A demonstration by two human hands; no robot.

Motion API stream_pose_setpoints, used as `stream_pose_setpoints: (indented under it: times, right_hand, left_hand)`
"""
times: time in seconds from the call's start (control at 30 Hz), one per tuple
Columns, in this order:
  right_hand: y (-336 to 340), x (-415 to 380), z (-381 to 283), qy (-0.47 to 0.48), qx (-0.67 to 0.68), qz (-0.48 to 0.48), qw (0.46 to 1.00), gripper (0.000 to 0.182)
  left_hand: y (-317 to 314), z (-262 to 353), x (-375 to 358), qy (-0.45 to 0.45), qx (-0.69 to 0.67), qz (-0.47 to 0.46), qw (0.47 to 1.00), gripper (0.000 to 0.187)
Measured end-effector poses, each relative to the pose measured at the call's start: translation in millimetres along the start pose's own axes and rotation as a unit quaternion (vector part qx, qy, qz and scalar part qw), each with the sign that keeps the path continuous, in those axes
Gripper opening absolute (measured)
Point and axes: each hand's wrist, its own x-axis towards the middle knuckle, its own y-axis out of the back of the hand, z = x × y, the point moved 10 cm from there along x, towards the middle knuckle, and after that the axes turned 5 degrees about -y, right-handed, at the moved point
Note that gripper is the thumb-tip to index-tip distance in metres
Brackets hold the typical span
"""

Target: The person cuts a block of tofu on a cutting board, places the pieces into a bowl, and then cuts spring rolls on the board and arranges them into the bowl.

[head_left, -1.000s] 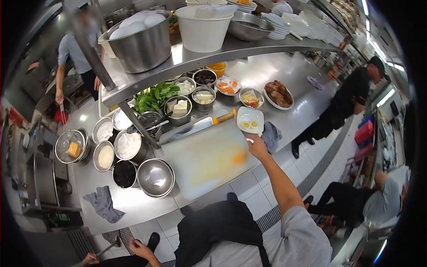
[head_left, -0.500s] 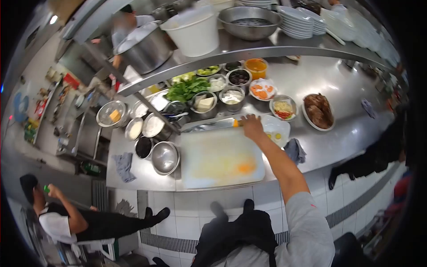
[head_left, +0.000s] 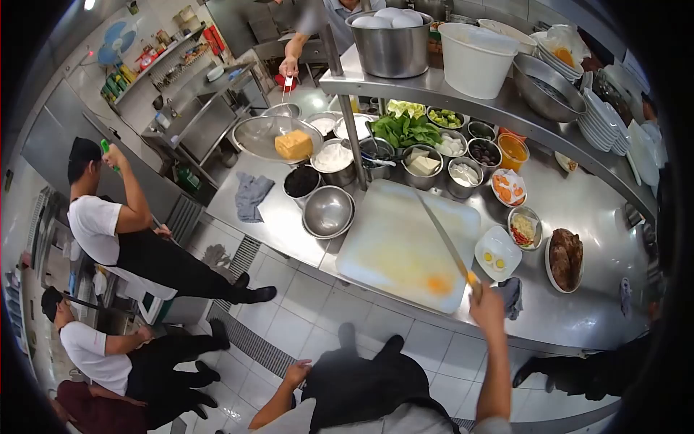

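My right hand [head_left: 489,309] is closed around the yellow handle of a long kitchen knife [head_left: 442,235]. Its blade points away from me, across the right half of a white cutting board [head_left: 383,239] stained yellow and orange. My left hand [head_left: 298,371] hangs beside my dark apron, away from the counter, with fingers loosely apart and nothing visible in it. Right of the board sits a white dish [head_left: 497,253] with two yellow-centred pieces. Left of it stand empty metal bowls [head_left: 328,211].
Behind the board stand leafy greens [head_left: 406,130], a tub of pale blocks [head_left: 423,163] and several ingredient bowls. A yellow block [head_left: 293,145] lies in a wide bowl. Browned meat [head_left: 564,259] is at right. An overhead shelf [head_left: 506,101] crosses the counter. A co-worker's hand [head_left: 288,66] holds a handled utensil.
My view has swung left. My right hand has lifted the knife from behind the board and brought it nearer, over the board. My left hand has come into view.
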Motion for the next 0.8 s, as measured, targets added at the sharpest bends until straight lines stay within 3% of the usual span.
stream_pose_setpoints:
  times: [0.07, 0.13, 0.23, 0.33, 0.4, 0.47, 0.6, 0.67, 0.8]
  right_hand:
    - [-13, -63, 23, -0.064, 0.089, 0.033, 0.993, 0.031]
    - [-39, -112, 46, -0.123, 0.185, 0.023, 0.975, 0.035]
    - [-66, -157, 52, -0.195, 0.212, 0.003, 0.957, 0.037]
    - [-90, -171, 53, -0.220, 0.221, -0.002, 0.950, 0.037]
    - [-90, -172, 42, -0.219, 0.214, 0.007, 0.952, 0.037]
    - [-88, -170, 37, -0.214, 0.194, 0.012, 0.957, 0.036]
    - [-87, -163, 32, -0.212, 0.172, 0.004, 0.962, 0.036]
    - [-93, -157, 33, -0.192, 0.146, 0.003, 0.970, 0.035]
    - [-124, -152, 47, -0.225, 0.250, -0.035, 0.941, 0.031]
  left_hand:
    - [-20, -32, 9, -0.029, -0.039, -0.031, 0.998, 0.031]
    - [-25, -56, 11, 0.066, -0.062, -0.049, 0.995, 0.029]
    - [-32, -92, 19, 0.217, -0.125, -0.085, 0.964, 0.029]
    - [-16, -39, 68, 0.097, 0.023, -0.141, 0.985, 0.032]
    - [-7, 2, 102, 0.034, 0.014, -0.105, 0.994, 0.034]
    - [4, 59, 110, 0.071, -0.046, -0.088, 0.993, 0.038]
    - [2, 127, 137, 0.022, -0.040, -0.103, 0.994, 0.037]
    - [-6, 143, 139, 0.007, -0.031, -0.129, 0.991, 0.038]
    - [-31, 132, 126, -0.020, 0.070, -0.218, 0.973, 0.039]
